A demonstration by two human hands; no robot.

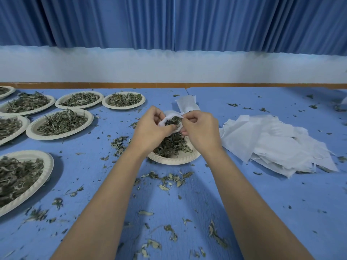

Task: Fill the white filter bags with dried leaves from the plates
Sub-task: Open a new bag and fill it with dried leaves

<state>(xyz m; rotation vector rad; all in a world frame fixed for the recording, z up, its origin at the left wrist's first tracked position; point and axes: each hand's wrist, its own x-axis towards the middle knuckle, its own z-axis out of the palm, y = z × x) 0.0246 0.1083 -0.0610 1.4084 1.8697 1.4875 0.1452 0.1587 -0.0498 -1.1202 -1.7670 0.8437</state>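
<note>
Both hands hold one white filter bag (170, 115) above a paper plate (173, 160) of dried leaves (171, 144) in the middle of the blue table. My left hand (151, 128) grips the bag's left rim. My right hand (200, 129) pinches its right rim. The bag's mouth is spread wide, and dark leaves show inside. Just beyond the hands lies another white bag (186, 103), its lower part hidden by my right hand. A heap of flat white filter bags (277, 142) sits to the right.
Several paper plates heaped with dried leaves fill the left side, such as a near plate (34, 186) and a far plate (124, 108). Loose leaf bits (169, 180) litter the table. A wooden edge, a white wall and blue curtains lie behind.
</note>
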